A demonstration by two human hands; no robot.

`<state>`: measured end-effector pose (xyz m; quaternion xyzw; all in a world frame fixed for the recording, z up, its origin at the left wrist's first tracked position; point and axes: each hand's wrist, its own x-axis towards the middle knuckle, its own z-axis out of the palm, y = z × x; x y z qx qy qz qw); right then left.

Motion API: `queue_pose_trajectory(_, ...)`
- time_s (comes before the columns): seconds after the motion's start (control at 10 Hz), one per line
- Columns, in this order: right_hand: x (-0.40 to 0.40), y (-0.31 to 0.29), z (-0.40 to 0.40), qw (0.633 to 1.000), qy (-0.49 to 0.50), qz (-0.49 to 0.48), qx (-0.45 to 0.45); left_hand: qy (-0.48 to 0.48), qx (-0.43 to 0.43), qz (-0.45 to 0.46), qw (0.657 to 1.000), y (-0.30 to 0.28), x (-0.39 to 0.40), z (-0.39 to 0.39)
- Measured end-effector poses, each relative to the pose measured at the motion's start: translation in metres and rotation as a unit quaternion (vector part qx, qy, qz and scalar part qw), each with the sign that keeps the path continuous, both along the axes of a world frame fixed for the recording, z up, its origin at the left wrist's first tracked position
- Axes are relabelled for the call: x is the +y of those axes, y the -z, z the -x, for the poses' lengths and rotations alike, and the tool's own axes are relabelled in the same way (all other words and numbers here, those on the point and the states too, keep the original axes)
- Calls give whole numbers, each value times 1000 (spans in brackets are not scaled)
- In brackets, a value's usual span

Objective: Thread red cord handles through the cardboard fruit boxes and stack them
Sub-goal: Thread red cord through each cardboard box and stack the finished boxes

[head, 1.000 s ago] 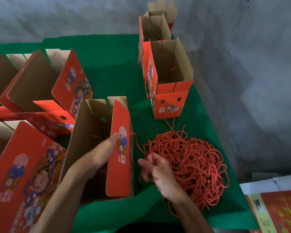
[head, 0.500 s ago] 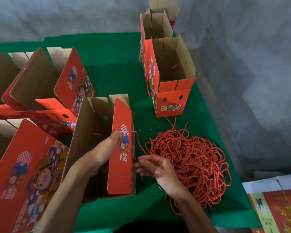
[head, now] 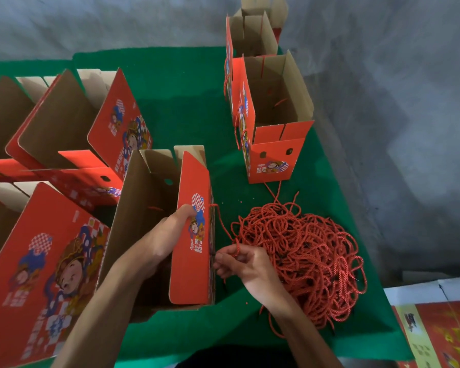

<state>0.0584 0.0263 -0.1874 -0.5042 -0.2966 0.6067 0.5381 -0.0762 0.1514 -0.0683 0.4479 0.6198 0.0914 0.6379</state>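
Observation:
An open red cardboard fruit box [head: 189,266] stands in front of me on the green cloth. My left hand [head: 168,235] reaches inside it, thumb over the top edge of its right wall, gripping that wall. One red cord [head: 221,221] comes out of the wall's upper hole and runs down to my right hand [head: 241,264], which pinches its end against the wall's outer face lower down. A big tangle of red cords [head: 300,258] lies just right of that hand.
Two boxes with cords fitted [head: 274,128] stand in a row at the back right near the table's edge. Several open boxes [head: 72,134] crowd the left side. Green cloth [head: 186,102] covers the table. Printed flat sheets [head: 441,333] lie at the lower right.
My right hand has moved left from the cord pile to the box's outer wall, carrying the cord end with it. My left hand keeps its grip on the wall.

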Motion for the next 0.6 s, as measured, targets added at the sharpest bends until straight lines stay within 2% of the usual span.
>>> queue_pose_trajectory(0.1,-1,-4,1,999,-7,-3,-34,16,-18,-11,1000,-5,-5,9)
queue_pose_trajectory(0.2,0,-6,4,999,2,0,-49,73,-32,-9,997,-4,-10,28)
queue_pose_trajectory(0.3,0,-5,2,998,-3,-11,-62,82,-42,62,994,-2,-7,35)
queue_pose_trajectory(0.4,3,-1,5,995,-21,-11,-93,111,-2,62,992,-7,-17,34)
queue_pose_trajectory(0.5,10,3,16,989,-23,1,-145,204,73,-41,975,-12,-33,24)
queue_pose_trajectory(0.6,10,11,17,981,-22,-3,-193,277,173,-110,939,-6,-40,16)
